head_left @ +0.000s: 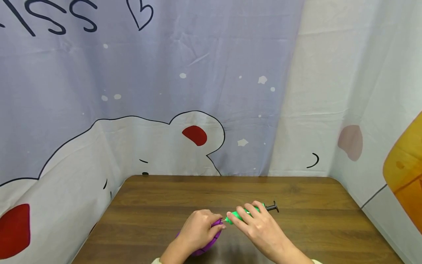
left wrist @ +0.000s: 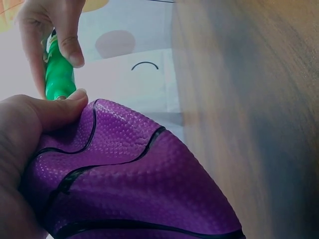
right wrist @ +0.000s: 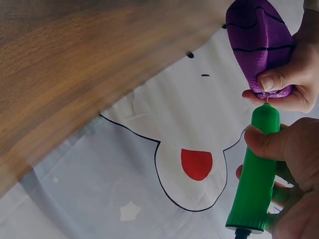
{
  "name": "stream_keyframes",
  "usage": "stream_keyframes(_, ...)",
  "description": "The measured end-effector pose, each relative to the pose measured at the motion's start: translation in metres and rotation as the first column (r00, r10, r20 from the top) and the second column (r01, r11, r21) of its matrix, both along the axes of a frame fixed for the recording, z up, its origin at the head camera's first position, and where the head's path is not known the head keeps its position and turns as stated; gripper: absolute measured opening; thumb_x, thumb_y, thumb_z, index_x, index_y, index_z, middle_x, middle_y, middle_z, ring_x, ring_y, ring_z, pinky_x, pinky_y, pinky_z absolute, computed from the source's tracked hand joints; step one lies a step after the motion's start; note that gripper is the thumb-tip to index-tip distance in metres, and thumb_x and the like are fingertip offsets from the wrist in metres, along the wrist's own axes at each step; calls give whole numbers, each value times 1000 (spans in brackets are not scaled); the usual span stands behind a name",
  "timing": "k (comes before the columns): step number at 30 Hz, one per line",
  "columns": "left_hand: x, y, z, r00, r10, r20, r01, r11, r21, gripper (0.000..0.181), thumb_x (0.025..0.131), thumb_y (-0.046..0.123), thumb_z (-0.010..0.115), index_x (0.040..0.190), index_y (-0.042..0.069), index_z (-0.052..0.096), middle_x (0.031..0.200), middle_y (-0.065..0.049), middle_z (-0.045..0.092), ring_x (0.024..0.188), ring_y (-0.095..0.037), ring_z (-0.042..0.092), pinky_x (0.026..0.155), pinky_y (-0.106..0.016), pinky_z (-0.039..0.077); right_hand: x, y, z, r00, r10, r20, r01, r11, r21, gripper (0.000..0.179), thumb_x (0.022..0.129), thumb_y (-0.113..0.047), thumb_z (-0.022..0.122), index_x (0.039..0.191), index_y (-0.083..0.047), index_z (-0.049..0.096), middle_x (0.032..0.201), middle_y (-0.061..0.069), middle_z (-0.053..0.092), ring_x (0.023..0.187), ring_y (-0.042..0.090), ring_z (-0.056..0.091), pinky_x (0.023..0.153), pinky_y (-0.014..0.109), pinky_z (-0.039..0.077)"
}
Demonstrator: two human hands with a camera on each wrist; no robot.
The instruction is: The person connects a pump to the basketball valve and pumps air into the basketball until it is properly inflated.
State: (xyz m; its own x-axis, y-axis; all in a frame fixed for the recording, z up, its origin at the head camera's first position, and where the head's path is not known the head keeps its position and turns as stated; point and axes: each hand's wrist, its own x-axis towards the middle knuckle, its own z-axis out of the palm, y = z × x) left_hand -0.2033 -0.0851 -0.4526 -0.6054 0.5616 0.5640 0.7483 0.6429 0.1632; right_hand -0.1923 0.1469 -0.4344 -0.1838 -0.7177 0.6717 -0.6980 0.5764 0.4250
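Right at the near middle, here's the slack purple pebbled ball with black seam lines (left wrist: 149, 184), its edge pinched between thumb and fingers of the left hand (head_left: 199, 229); just to its right, the right hand (head_left: 263, 231) has its fingers curled around a green plastic cylindrical hand pump (right wrist: 255, 174), tilted with its far end to the right; a thin metal needle (right wrist: 267, 99) runs from the pump's tip to the pinched edge of the ball, though how deep it sits, I cannot tell; out beyond the knuckles pokes a black T-shaped handle (head_left: 273, 207); under it all spreads the brown wood-grain surface (head_left: 148, 205); and at the far side hangs a lavender and white printed cloth (head_left: 204, 55), a yellow-orange printed shape (head_left: 405, 176) over on the right.
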Motion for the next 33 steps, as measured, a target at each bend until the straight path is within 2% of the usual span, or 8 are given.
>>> stream_keyframes(5,0,-1,-1,1000,-8,22,7,1000,18,19,85,27,80,93,10,78,80,5,75,72,-5,67,68,-17,56,0,3,-1,999,-48,7,47,998,51,42,89,-6,46,122,-14,72,103,2,65,93,23,64,80,42,55)
stream_keyframes(12,0,-2,-4,1000,-16,9,16,1000,7,19,84,27,81,91,10,78,80,6,75,72,-6,67,70,-18,57,2,2,-3,998,-27,52,24,999,48,43,89,-5,44,122,-13,71,99,1,62,92,24,63,79,44,55)
stream_keyframes(20,-1,0,-4,1000,-13,6,13,1000,-8,19,83,26,82,90,9,78,80,5,76,71,-5,67,71,-18,57,0,2,-5,999,-19,34,17,999,50,44,86,-6,49,123,-13,71,97,0,61,90,22,62,78,43,54)
stream_keyframes(26,-3,-1,-6,999,-50,-5,51,998,35,18,84,27,81,92,12,77,81,7,75,74,-5,67,71,-17,56,0,4,-1,997,10,70,-11,1000,12,43,85,-6,50,121,-14,73,98,0,63,89,23,63,75,43,55)
stream_keyframes(29,-6,-2,-6,996,-86,10,85,994,69,19,85,29,80,96,14,78,85,8,75,77,-3,66,72,-15,55,1,6,4,997,14,81,-13,1000,-15,41,85,-6,50,118,-15,74,98,-1,65,88,23,64,75,43,55)
stream_keyframes(33,-7,-5,-5,988,-117,99,109,991,82,23,86,29,79,103,14,78,93,7,76,84,-2,66,76,-13,55,3,7,9,997,-23,72,23,1000,13,40,87,-7,50,116,-17,75,98,-3,65,87,23,63,79,41,55)
